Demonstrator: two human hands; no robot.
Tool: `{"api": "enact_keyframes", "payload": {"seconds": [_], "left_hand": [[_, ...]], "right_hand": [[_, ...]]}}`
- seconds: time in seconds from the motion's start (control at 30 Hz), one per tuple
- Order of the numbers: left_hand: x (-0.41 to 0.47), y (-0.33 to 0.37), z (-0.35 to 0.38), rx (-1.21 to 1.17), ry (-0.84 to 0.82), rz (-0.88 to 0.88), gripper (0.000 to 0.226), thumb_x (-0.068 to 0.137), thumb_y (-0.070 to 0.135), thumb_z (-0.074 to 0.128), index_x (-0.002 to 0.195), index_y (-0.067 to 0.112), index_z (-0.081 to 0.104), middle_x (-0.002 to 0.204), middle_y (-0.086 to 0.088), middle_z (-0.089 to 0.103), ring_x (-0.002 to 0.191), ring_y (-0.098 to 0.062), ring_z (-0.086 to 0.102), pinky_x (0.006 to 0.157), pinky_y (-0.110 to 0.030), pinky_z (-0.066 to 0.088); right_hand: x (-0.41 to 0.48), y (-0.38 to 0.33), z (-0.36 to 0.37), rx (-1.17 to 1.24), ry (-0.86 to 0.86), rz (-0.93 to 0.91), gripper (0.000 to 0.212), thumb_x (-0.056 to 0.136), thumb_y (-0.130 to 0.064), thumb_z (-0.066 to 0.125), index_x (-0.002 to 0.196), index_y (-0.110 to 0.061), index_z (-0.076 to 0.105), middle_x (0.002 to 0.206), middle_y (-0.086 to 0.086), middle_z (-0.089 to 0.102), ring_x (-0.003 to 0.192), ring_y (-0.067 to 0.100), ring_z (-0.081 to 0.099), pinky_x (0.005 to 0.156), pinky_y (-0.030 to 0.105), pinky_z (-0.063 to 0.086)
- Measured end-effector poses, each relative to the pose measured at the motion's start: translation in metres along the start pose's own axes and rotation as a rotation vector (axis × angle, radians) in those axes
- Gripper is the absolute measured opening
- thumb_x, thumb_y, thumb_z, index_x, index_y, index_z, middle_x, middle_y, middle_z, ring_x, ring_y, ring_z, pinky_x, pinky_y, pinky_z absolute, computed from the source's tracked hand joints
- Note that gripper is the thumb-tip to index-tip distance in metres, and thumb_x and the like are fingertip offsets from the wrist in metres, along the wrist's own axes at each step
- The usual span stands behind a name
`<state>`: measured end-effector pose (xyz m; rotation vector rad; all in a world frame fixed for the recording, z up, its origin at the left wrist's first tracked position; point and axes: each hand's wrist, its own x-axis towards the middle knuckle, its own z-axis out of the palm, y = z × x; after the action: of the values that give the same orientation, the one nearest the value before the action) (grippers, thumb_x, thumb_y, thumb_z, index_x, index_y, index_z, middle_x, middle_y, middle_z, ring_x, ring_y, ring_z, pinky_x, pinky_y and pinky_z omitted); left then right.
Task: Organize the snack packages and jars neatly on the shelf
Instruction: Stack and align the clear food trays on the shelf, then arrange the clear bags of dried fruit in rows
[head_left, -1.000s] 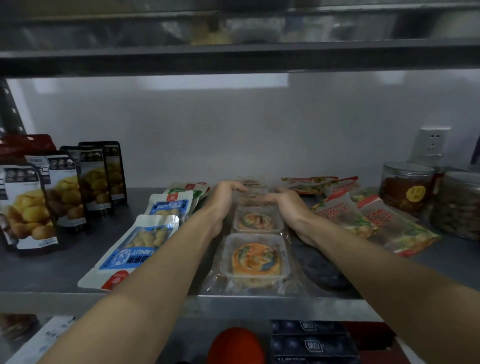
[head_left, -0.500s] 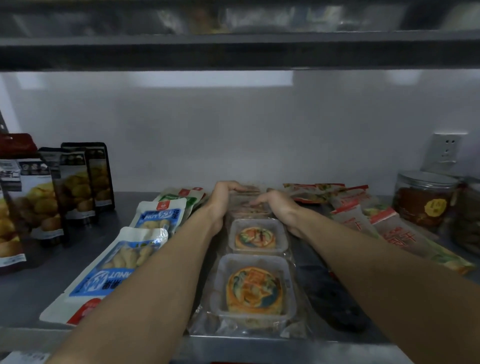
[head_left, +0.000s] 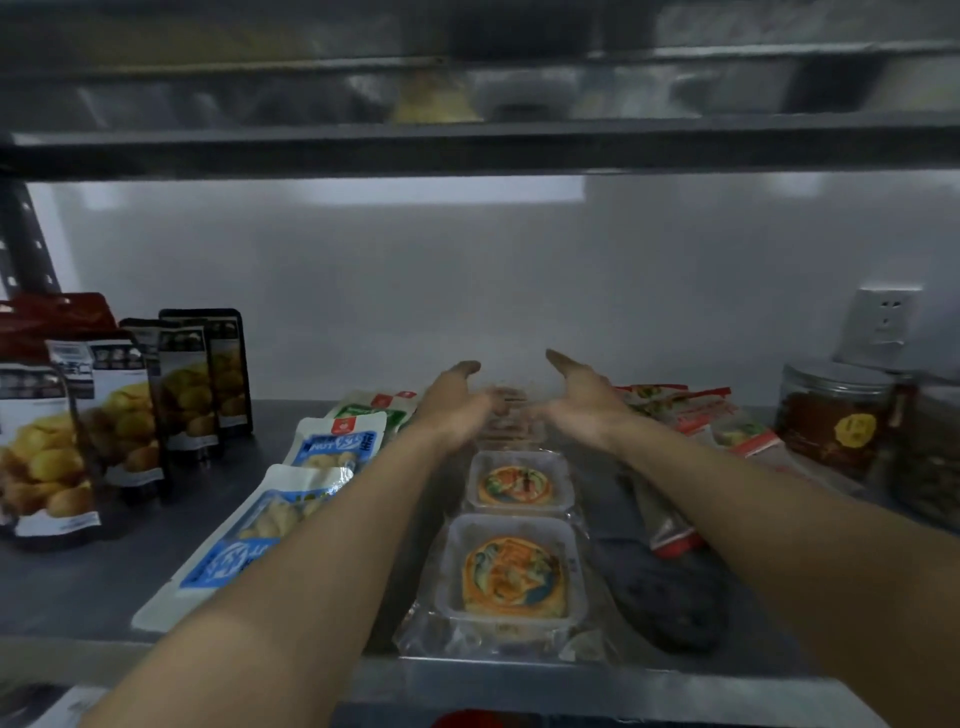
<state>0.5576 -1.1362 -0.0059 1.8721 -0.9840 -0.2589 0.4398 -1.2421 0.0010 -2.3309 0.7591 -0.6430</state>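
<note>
A row of clear-packed round pastries runs front to back down the middle of the metal shelf (head_left: 78, 587): one pastry pack (head_left: 511, 574) near the front edge, a second pastry pack (head_left: 519, 482) behind it, and a farther pack (head_left: 511, 415), blurred, between my hands. My left hand (head_left: 454, 402) and my right hand (head_left: 582, 402) hover on either side of that far pack with fingers straight, palms facing each other, holding nothing.
Blue-and-white nut packs (head_left: 275, 519) lie left of the row. Dark standing pouches (head_left: 124, 405) fill the far left. Red-edged packs (head_left: 727, 426) and two clear jars (head_left: 836, 415) sit on the right. A dark flat pack (head_left: 665, 592) lies under my right arm. A wall socket (head_left: 883, 319) is behind.
Both hands were curled over the far pastry pack; now they have lifted off it and spread apart with fingers straightened.
</note>
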Motion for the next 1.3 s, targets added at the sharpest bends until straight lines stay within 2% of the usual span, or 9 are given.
{"api": "enact_keyframes", "payload": {"seconds": [0.13,0.2,0.3,0.6,0.87,1.03,1.13,1.2,1.3], "left_hand": [[-0.017,0.007,-0.020,0.438,0.068,0.316,0.083,0.079,0.041,0.071,0.149,0.025,0.029,0.157,-0.001,0.026,0.142,-0.022,0.026,0.113,-0.035,0.027],[-0.032,0.009,-0.027,0.562,0.061,0.442,0.086,0.078,0.048,0.069,0.150,0.028,0.026,0.158,-0.001,0.021,0.143,-0.022,0.021,0.114,-0.039,0.026],[-0.054,0.012,-0.032,0.622,0.042,0.536,0.089,0.077,0.050,0.069,0.150,0.031,0.023,0.159,-0.001,0.019,0.144,-0.021,0.019,0.115,-0.041,0.026],[-0.085,0.043,-0.025,0.659,-0.017,0.642,0.087,0.078,0.043,0.069,0.150,0.033,0.022,0.160,0.002,0.017,0.145,-0.020,0.018,0.114,-0.040,0.025],[-0.073,0.083,0.010,0.693,-0.129,0.588,0.071,0.087,0.045,0.061,0.149,0.030,0.028,0.156,0.000,0.027,0.141,-0.022,0.028,0.113,-0.041,0.029],[-0.047,0.105,0.042,0.687,-0.181,0.484,0.064,0.088,0.047,0.059,0.145,0.028,0.036,0.151,-0.002,0.036,0.137,-0.024,0.035,0.110,-0.038,0.032],[-0.035,0.113,0.062,0.663,-0.217,0.417,0.060,0.089,0.049,0.059,0.142,0.028,0.041,0.148,0.000,0.042,0.131,-0.022,0.043,0.101,-0.031,0.035],[-0.029,0.114,0.075,0.653,-0.284,0.372,0.057,0.088,0.051,0.058,0.140,0.031,0.044,0.143,0.001,0.047,0.126,-0.020,0.048,0.096,-0.028,0.037],[-0.027,0.112,0.091,0.646,-0.474,0.346,0.060,0.087,0.057,0.057,0.141,0.034,0.043,0.143,0.008,0.048,0.127,-0.015,0.046,0.100,-0.025,0.036]], "right_hand": [[-0.028,-0.006,-0.028,-0.395,0.080,-0.193,0.100,0.080,-0.062,0.064,0.155,-0.022,0.012,0.161,0.000,0.019,0.146,0.021,0.022,0.117,0.038,0.025],[-0.046,-0.008,-0.036,-0.472,0.105,-0.225,0.102,0.079,-0.066,0.061,0.155,-0.023,0.009,0.162,0.001,0.017,0.147,0.021,0.020,0.118,0.039,0.024],[-0.073,-0.011,-0.044,-0.548,0.095,-0.246,0.104,0.079,-0.067,0.061,0.155,-0.022,0.007,0.162,0.005,0.016,0.147,0.022,0.019,0.118,0.039,0.023],[-0.131,-0.015,-0.082,-0.686,0.152,-0.191,0.097,0.083,-0.063,0.060,0.156,-0.021,0.010,0.162,0.003,0.017,0.147,0.023,0.019,0.117,0.037,0.021],[-0.114,0.018,-0.134,-0.636,0.062,-0.077,0.091,0.085,-0.058,0.061,0.155,-0.024,0.014,0.156,0.005,0.032,0.139,0.028,0.033,0.111,0.040,0.034],[-0.073,0.040,-0.152,-0.625,-0.082,-0.014,0.082,0.090,-0.053,0.058,0.154,-0.020,0.020,0.155,0.006,0.031,0.139,0.028,0.034,0.110,0.034,0.033],[-0.047,0.054,-0.155,-0.639,-0.124,0.028,0.078,0.090,-0.053,0.057,0.152,-0.017,0.027,0.156,0.006,0.030,0.139,0.028,0.034,0.110,0.033,0.032],[-0.033,0.064,-0.155,-0.645,-0.143,0.079,0.077,0.090,-0.051,0.058,0.151,-0.015,0.029,0.156,0.006,0.030,0.139,0.028,0.034,0.110,0.032,0.032],[-0.023,0.076,-0.153,-0.623,-0.183,0.150,0.073,0.090,-0.046,0.062,0.148,-0.009,0.036,0.151,0.009,0.039,0.134,0.028,0.041,0.104,0.031,0.038]]}}
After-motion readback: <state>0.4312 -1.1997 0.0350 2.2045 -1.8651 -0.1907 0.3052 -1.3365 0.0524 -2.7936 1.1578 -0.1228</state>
